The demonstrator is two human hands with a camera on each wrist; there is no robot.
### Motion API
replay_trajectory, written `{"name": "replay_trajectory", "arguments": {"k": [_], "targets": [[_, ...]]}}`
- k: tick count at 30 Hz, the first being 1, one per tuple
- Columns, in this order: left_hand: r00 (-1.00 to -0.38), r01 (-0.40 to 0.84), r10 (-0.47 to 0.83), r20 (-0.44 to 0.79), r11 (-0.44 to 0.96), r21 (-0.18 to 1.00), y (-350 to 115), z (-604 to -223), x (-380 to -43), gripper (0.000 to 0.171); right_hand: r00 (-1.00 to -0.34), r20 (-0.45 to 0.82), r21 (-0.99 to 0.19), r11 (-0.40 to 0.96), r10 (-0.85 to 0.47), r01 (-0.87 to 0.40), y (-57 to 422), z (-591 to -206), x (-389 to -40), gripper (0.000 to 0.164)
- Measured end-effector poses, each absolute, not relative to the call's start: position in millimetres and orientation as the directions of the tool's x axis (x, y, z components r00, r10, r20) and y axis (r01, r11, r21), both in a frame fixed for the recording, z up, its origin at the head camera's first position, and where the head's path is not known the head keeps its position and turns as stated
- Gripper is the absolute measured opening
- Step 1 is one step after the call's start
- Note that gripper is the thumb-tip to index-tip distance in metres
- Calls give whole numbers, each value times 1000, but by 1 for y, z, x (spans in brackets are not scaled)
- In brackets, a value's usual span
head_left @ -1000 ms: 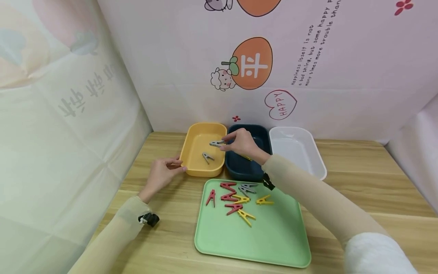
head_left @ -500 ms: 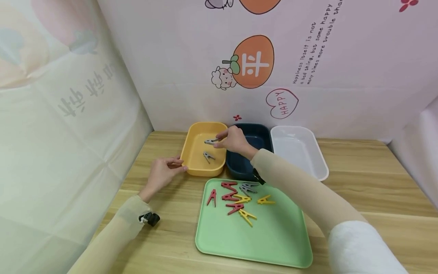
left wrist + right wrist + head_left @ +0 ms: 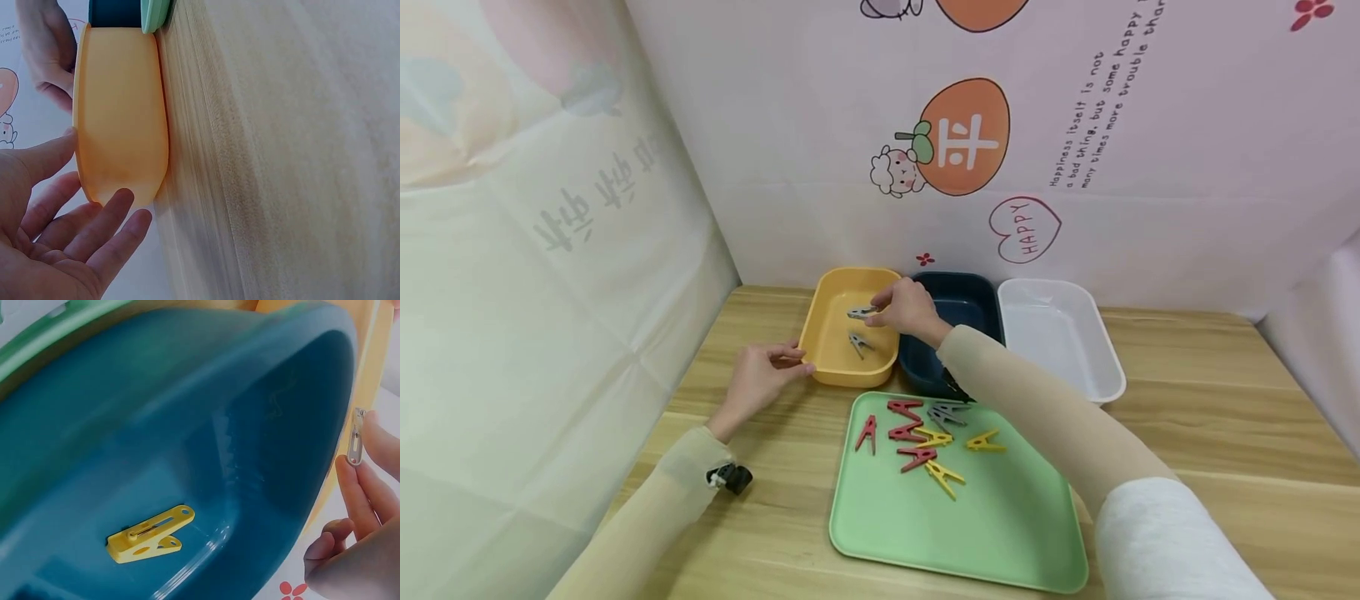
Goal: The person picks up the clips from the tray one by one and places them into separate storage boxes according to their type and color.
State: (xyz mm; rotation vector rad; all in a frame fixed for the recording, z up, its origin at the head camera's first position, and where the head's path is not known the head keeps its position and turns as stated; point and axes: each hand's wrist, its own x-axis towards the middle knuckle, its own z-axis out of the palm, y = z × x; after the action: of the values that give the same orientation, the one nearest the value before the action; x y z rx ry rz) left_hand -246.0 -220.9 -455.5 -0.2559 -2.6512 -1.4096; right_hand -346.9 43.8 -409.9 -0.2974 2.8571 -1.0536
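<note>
My right hand point(image 3: 910, 308) pinches a grey clothespin point(image 3: 860, 313) above the yellow bin point(image 3: 831, 292). A second grey clothespin point(image 3: 859, 343) lies on that bin's floor. In the right wrist view, thumb and fingertip hold the grey clothespin point(image 3: 355, 437) near the bin edge. My left hand point(image 3: 760, 379) grips the yellow bin's front left corner. Seen from the left wrist, its thumb point(image 3: 53, 156) is at the rim and several fingers curve by the end wall. A yellow clothespin point(image 3: 150, 534) lies in the dark blue bin point(image 3: 187, 412).
A green tray point(image 3: 955, 525) in front bears several red point(image 3: 917, 457), yellow point(image 3: 943, 477) and grey clothespins point(image 3: 947, 412). The dark blue bin stands against the yellow one, and a white bin point(image 3: 1060, 333) is to its right. A printed cloth point(image 3: 805, 167) hangs behind.
My right hand has shifted slightly left with the grey clothespin, further over the yellow bin. The left hand stays at the bin's corner.
</note>
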Motion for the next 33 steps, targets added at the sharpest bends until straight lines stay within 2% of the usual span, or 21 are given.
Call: {"name": "replay_trajectory", "arguments": {"k": [16, 27, 33], "targets": [[-977, 213, 93, 194, 548, 809, -220, -454, -246, 28, -973, -49, -595, 789, -224, -152, 39, -411, -349, 38], [-978, 205, 89, 186, 539, 817, -220, -454, -245, 30, -974, -83, -616, 779, -209, -115, 40, -412, -351, 42], [-979, 200, 86, 183, 542, 816, -220, -454, -245, 30, -971, -48, -659, 738, -232, -144, 43, -400, -340, 31]]}}
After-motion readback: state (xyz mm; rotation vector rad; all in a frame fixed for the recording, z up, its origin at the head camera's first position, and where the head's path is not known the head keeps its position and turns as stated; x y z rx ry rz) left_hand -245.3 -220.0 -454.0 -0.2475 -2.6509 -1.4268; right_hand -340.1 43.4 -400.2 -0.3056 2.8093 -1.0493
